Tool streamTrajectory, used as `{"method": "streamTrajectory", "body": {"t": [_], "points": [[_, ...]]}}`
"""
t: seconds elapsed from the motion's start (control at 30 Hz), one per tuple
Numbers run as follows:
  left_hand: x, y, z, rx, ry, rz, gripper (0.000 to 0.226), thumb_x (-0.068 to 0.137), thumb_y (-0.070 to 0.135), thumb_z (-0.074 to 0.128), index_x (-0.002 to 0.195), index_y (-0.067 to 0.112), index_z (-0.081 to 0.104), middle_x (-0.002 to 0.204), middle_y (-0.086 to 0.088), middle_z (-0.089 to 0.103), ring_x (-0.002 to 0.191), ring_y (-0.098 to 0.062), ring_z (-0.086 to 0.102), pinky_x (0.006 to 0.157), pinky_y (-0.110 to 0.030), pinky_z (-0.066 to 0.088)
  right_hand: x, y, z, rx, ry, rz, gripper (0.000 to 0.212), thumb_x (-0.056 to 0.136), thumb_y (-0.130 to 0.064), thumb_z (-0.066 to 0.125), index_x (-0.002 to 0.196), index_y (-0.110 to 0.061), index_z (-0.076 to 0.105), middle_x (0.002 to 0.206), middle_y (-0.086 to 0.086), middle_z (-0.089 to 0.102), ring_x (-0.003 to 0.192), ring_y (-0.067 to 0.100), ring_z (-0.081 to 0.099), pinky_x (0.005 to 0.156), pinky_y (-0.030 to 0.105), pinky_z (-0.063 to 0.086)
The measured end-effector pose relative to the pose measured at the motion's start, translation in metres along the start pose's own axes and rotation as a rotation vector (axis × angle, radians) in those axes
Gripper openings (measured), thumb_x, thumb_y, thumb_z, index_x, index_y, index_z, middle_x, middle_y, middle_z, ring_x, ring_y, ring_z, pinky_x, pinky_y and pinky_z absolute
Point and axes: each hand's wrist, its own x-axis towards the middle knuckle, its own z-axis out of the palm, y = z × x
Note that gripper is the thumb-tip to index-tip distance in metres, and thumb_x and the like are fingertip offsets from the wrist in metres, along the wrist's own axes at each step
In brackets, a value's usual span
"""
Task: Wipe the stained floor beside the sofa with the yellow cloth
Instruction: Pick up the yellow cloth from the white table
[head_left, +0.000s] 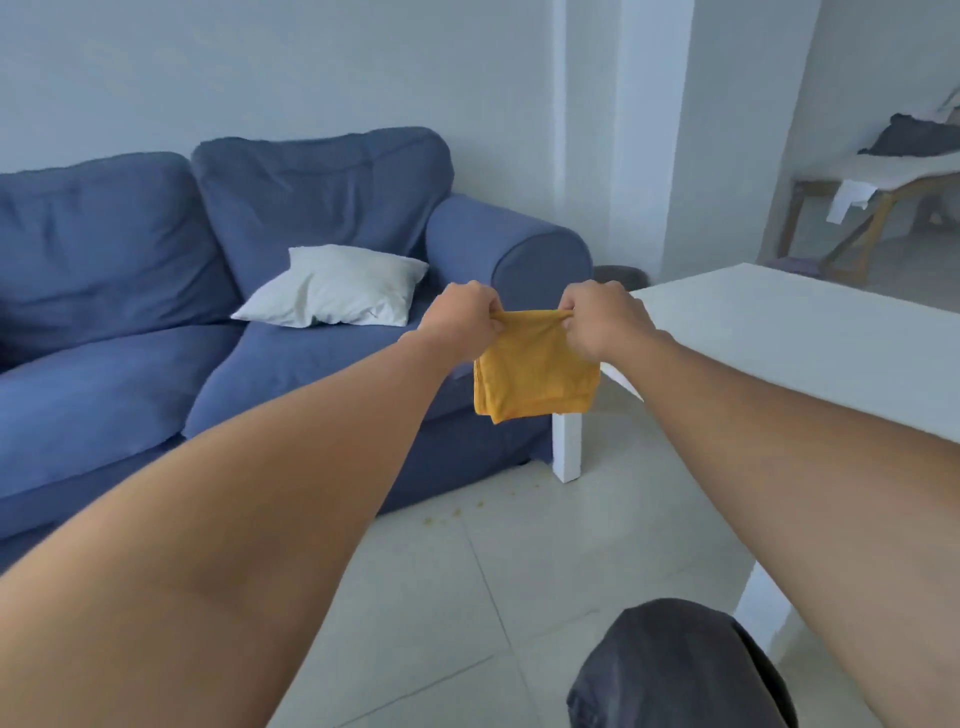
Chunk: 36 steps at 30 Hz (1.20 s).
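Observation:
A folded yellow cloth (535, 376) hangs in the air in front of me, held by its top edge. My left hand (460, 317) grips its upper left corner and my right hand (602, 319) grips its upper right corner, both fists closed on the fabric. Below and beyond the cloth, small yellowish stain specks (457, 512) dot the pale tiled floor next to the front corner of the blue sofa (218, 291). Both hands are well above the stain.
A white table (810, 353) stands to the right, its leg (566, 447) close to the sofa's armrest and the stain. A white pillow (332, 286) lies on the sofa seat. My dark-clad knee (675, 670) shows at the bottom. A wooden bench stands in the far room.

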Motion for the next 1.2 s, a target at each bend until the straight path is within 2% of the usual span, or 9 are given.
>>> {"method": "streamTrajectory", "body": {"t": [0.17,0.27,0.33,0.43,0.53,0.77,0.93,1.1,1.2], "points": [[-0.061,-0.098,-0.046,0.062,0.047,-0.199,0.015,0.09,0.011,0.059,0.103,0.008,0.067,0.097,-0.006,0.062,0.09,-0.024,0.055,0.074,-0.033,0.045,0.0,-0.106,0.04,0.091,-0.087,-0.212,0.025,0.094,-0.011,0.053,0.114,-0.022,0.062,0.115,0.009,0.061,0.111,0.031,0.054,0.09,0.041,0.044],[-0.103,-0.149,-0.071,0.109,0.074,-0.318,0.017,0.092,0.013,0.058,0.106,0.008,0.066,0.099,-0.004,0.059,0.09,-0.02,0.05,0.079,-0.036,0.048,-0.006,-0.169,0.062,0.156,-0.156,-0.32,0.023,0.093,-0.014,0.053,0.111,-0.025,0.063,0.117,0.008,0.06,0.107,0.031,0.056,0.081,0.037,0.044],[-0.132,-0.18,-0.085,0.126,0.082,-0.399,0.018,0.092,0.014,0.058,0.108,0.01,0.066,0.103,-0.005,0.062,0.093,-0.022,0.053,0.079,-0.035,0.049,-0.014,-0.209,0.076,0.205,-0.205,-0.377,0.021,0.093,-0.014,0.053,0.107,-0.024,0.063,0.117,0.006,0.059,0.104,0.03,0.057,0.078,0.035,0.045],[-0.176,-0.226,-0.097,0.124,0.083,-0.519,0.018,0.092,0.015,0.058,0.107,0.011,0.067,0.106,-0.008,0.066,0.096,-0.027,0.061,0.077,-0.035,0.052,-0.031,-0.265,0.102,0.221,-0.273,-0.479,0.021,0.093,-0.012,0.052,0.107,-0.022,0.064,0.114,0.005,0.061,0.103,0.028,0.057,0.084,0.039,0.05],[-0.218,-0.269,-0.096,0.111,0.062,-0.626,0.018,0.092,0.012,0.058,0.107,0.012,0.069,0.104,-0.008,0.068,0.094,-0.028,0.064,0.074,-0.034,0.052,-0.054,-0.311,0.139,0.236,-0.332,-0.54,0.015,0.093,-0.014,0.053,0.099,-0.024,0.063,0.11,0.008,0.062,0.096,0.03,0.06,0.079,0.04,0.053],[-0.289,-0.359,-0.012,0.097,-0.132,-0.784,0.019,0.096,0.015,0.057,0.112,0.013,0.067,0.097,-0.001,0.062,0.085,-0.019,0.059,0.072,-0.028,0.046,-0.107,-0.357,0.272,0.184,-0.535,-0.558,0.012,0.094,-0.015,0.056,0.098,-0.024,0.064,0.099,0.006,0.067,0.088,0.028,0.064,0.079,0.042,0.057],[-0.304,-0.43,0.081,0.086,-0.258,-0.855,0.024,0.094,0.011,0.055,0.111,0.018,0.069,0.102,-0.003,0.067,0.086,-0.022,0.059,0.075,-0.031,0.053,-0.121,-0.356,0.382,0.1,-0.647,-0.515,0.02,0.092,-0.01,0.053,0.101,-0.021,0.066,0.104,0.006,0.068,0.094,0.03,0.063,0.078,0.034,0.05],[-0.295,-0.495,0.148,0.096,-0.2,-0.906,0.037,0.09,0.003,0.046,0.108,0.024,0.072,0.108,-0.003,0.07,0.091,-0.026,0.066,0.076,-0.034,0.058,-0.106,-0.365,0.468,0.079,-0.623,-0.473,0.023,0.093,-0.007,0.05,0.102,-0.021,0.066,0.106,0.006,0.066,0.104,0.03,0.059,0.084,0.036,0.049],[-0.276,-0.53,0.166,0.107,-0.053,-0.915,0.038,0.086,0.005,0.05,0.106,0.026,0.074,0.109,-0.005,0.069,0.101,-0.03,0.063,0.075,-0.034,0.052,-0.082,-0.381,0.502,0.117,-0.532,-0.473,0.022,0.092,-0.007,0.052,0.103,-0.021,0.065,0.105,0.006,0.068,0.108,0.03,0.055,0.087,0.037,0.044]]}}
